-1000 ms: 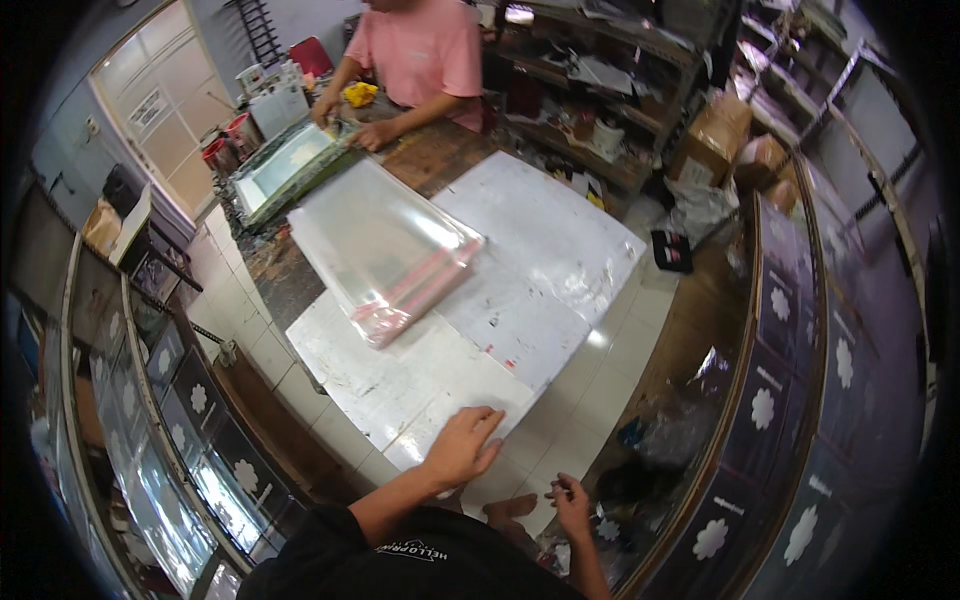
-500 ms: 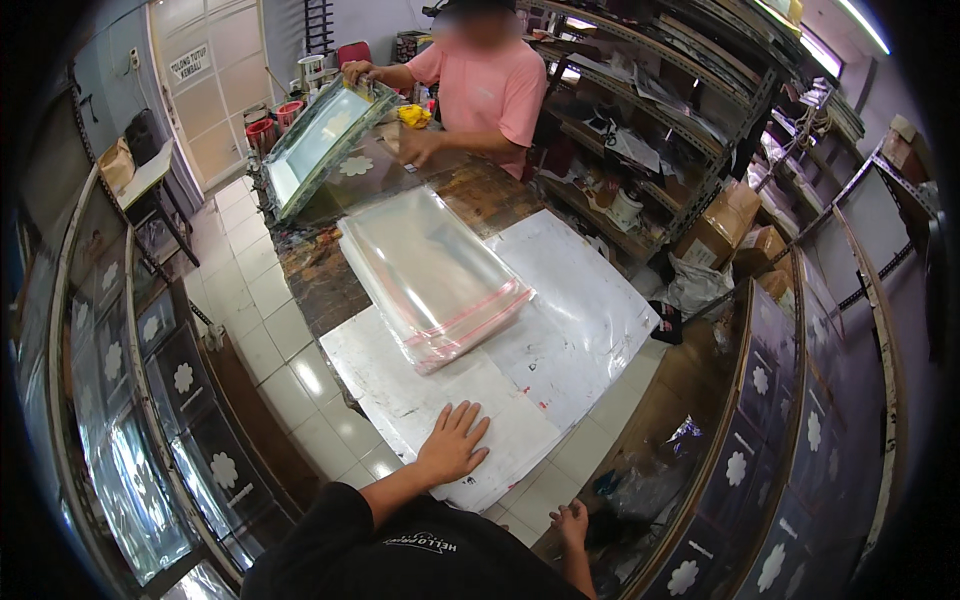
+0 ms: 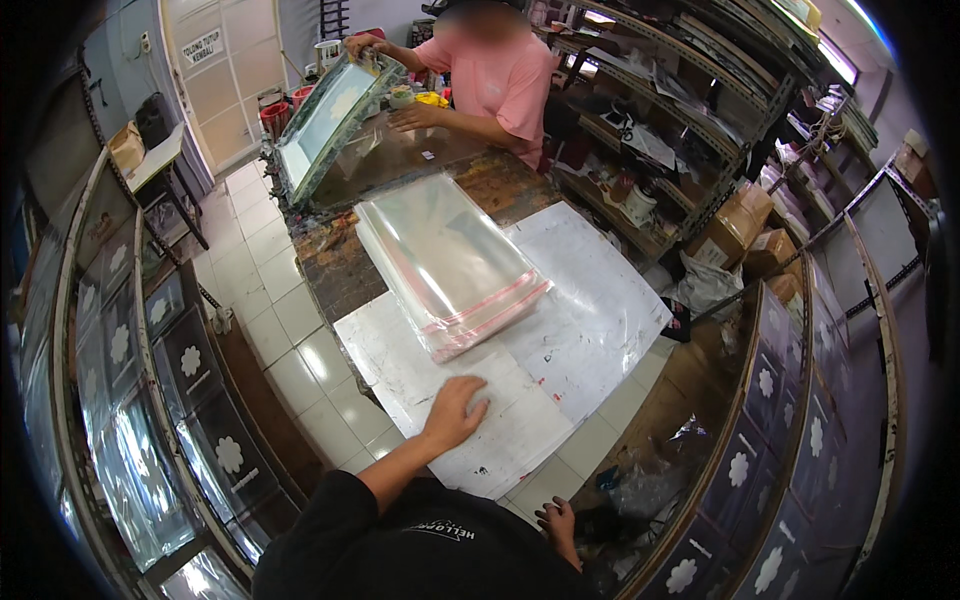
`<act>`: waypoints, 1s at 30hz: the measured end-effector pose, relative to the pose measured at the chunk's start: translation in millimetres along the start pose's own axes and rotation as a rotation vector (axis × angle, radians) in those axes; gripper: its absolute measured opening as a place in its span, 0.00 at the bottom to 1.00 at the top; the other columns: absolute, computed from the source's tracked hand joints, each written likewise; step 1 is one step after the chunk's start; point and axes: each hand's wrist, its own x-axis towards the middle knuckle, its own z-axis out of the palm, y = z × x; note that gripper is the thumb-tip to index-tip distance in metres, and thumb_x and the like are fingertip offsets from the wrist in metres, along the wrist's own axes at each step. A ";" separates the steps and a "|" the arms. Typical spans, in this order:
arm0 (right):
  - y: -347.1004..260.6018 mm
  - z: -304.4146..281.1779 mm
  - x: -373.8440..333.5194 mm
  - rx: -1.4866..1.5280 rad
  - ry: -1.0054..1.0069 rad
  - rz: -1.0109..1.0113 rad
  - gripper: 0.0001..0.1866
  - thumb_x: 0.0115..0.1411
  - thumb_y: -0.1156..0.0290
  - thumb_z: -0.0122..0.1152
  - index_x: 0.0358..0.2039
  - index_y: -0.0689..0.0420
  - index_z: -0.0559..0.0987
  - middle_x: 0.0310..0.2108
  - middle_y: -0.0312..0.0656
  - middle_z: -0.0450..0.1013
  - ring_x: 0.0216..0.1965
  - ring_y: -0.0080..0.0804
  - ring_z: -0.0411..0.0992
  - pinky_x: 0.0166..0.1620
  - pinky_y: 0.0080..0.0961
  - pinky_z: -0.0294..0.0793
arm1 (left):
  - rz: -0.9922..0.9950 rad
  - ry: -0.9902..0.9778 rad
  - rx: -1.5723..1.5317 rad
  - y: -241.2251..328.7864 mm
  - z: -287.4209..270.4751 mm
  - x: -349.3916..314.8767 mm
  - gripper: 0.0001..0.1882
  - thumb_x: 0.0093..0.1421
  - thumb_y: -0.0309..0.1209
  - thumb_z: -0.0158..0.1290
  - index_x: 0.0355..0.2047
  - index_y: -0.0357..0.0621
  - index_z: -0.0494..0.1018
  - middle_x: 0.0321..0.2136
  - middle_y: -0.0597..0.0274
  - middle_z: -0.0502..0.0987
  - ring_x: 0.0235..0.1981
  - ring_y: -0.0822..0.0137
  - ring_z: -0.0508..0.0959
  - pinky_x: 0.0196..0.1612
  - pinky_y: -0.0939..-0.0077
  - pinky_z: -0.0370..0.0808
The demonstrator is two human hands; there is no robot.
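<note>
My left hand rests on the white paper sheets at the near end of the worktable, its fingers loosely bent and the thumb apart, holding nothing. Just beyond it lies a stack of clear plastic bags with pink strips along the near edge. My right hand hangs beside the table's near right side, fingers slightly curled and apart, with nothing in it. Across the table, a person in a pink shirt grips the top of a tilted screen-printing frame; their other hand is over the dark tabletop.
Racks of plastic sheets printed with white flowers stand at left and right. Metal shelves fill the back right, with cardboard boxes below. Red cans stand behind the frame. A yellow cloth lies near the person.
My left hand has gone from flat and spread to more bent on the paper. My right hand has shifted slightly left and lower. The person's free hand has moved back across the tabletop.
</note>
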 end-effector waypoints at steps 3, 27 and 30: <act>4.6 -12.0 1.6 0.037 0.040 -0.019 0.26 0.64 0.71 0.56 0.61 0.63 0.65 0.46 0.51 0.73 0.40 0.45 0.80 0.40 0.37 0.79 | 0.095 0.191 0.119 -2.2 -22.8 38.0 0.22 0.55 0.29 0.61 0.50 0.37 0.73 0.49 0.46 0.75 0.52 0.46 0.72 0.57 0.56 0.68; -23.7 7.1 -43.3 0.294 0.117 -0.219 0.22 0.66 0.66 0.58 0.59 0.57 0.68 0.47 0.44 0.75 0.43 0.40 0.78 0.45 0.36 0.77 | 0.624 -0.212 0.758 -3.4 -9.1 177.3 0.25 0.56 0.25 0.51 0.56 0.47 0.71 0.29 0.61 0.71 0.36 0.57 0.73 0.43 0.58 0.67; -124.9 22.3 -81.2 0.576 -0.105 -0.350 0.29 0.69 0.68 0.55 0.66 0.61 0.59 0.61 0.50 0.64 0.57 0.44 0.70 0.56 0.37 0.74 | 0.821 -0.384 0.653 43.5 22.0 145.7 0.28 0.56 0.25 0.51 0.59 0.44 0.70 0.29 0.61 0.70 0.34 0.60 0.71 0.43 0.60 0.67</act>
